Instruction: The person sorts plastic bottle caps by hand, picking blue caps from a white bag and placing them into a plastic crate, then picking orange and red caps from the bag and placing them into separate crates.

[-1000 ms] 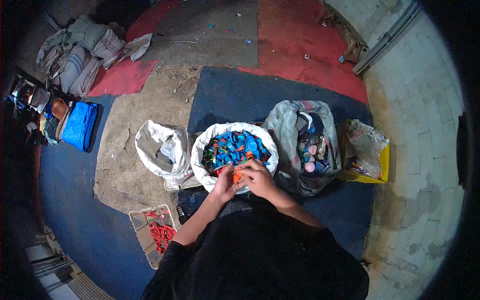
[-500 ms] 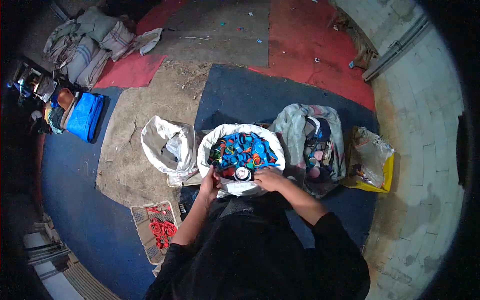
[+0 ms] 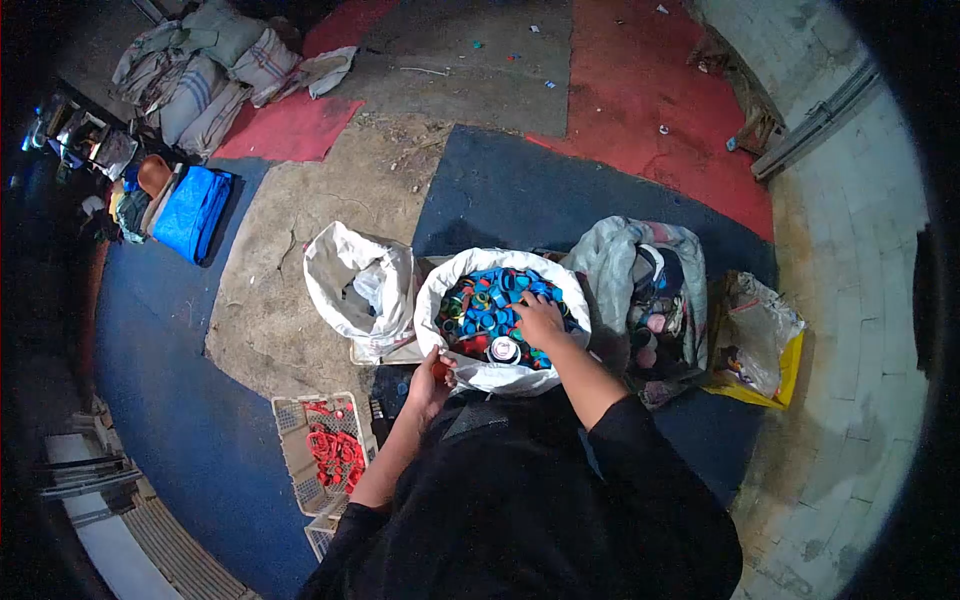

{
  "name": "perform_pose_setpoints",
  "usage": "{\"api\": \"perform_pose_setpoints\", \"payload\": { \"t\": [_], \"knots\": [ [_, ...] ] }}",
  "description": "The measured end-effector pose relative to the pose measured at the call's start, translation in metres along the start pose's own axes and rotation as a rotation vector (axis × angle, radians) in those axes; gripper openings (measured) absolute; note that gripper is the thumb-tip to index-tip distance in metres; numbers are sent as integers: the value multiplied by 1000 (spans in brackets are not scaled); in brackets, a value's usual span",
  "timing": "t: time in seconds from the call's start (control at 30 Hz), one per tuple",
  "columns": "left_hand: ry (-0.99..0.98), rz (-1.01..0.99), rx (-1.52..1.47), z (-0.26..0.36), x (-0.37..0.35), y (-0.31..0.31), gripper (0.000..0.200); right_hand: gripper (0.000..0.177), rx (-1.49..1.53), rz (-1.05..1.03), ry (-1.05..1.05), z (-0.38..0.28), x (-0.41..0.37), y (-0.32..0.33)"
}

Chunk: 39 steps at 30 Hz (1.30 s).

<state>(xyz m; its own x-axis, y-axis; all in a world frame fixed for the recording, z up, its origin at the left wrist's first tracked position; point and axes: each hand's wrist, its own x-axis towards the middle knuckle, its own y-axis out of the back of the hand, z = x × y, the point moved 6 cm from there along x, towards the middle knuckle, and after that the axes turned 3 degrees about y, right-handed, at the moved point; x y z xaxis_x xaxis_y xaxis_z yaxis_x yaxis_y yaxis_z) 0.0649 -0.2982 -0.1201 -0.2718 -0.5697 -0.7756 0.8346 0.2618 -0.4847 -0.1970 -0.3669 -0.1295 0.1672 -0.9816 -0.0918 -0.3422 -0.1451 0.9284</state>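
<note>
A white sack with a rolled rim stands in front of me, full of plastic bottle caps, mostly blue with some orange, green and red. My right hand reaches over the rim into it, its fingers apart and touching the caps. A round white-topped lid lies near the sack's front edge, beside a patch of red. At the front left of the rim, my left hand is curled around a small red cap, partly hidden by its fingers.
Left of it is another white sack with clear plastic inside. A grey-green sack of mixed items and a yellow bag stand right, near the wall. A beige crate holds red pieces. Blue folded tarp lies far left.
My right hand has moved from the front rim forward into the caps. My left hand remains by the rim, and a red cap now shows in it. The view has shifted slightly.
</note>
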Motion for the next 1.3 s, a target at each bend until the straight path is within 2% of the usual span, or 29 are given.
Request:
{"api": "perform_pose_setpoints", "payload": {
  "t": [0.07, 0.3, 0.47, 0.6, 0.77, 0.93, 1.07, 1.17, 1.27, 1.3],
  "knots": [
    [2, -6, 8, 1, -3, 8, 40, 41, -37, -50, -27, -4, -6, -1],
    [-6, 33, 27, 2, -20, 22, 38, 40, -188, -32, -120, 12, -7, -15],
    [-19, 38, -14, 1, -26, 21, 37, 27, 10, 104, -186, 17, -2, -4],
    [-8, 34, -2, 3, -38, 18, 36, 24, 106, 139, -309, 30, 12, -11],
    [-43, 0, -46, 5, -47, 22, 35, 24, 92, 62, -401, 43, 27, -22],
    [-18, 39, -67, 1, -51, 31, 34, 25, 67, -29, -362, 43, 27, -25],
    [-1, 29, -70, -4, -50, 29, 32, 28, 225, 51, -375, 29, 11, -3],
    [7, -2, -64, -8, -47, 22, 34, 32, 381, 403, -131, 17, -11, 16],
    [20, -81, -59, -11, -40, 12, 35, 33, 602, 401, -119, 10, -36, 25],
    [28, -114, -55, -12, -38, 8, 35, 32, 753, 278, -241, 12, -46, 18]
  ]
}}
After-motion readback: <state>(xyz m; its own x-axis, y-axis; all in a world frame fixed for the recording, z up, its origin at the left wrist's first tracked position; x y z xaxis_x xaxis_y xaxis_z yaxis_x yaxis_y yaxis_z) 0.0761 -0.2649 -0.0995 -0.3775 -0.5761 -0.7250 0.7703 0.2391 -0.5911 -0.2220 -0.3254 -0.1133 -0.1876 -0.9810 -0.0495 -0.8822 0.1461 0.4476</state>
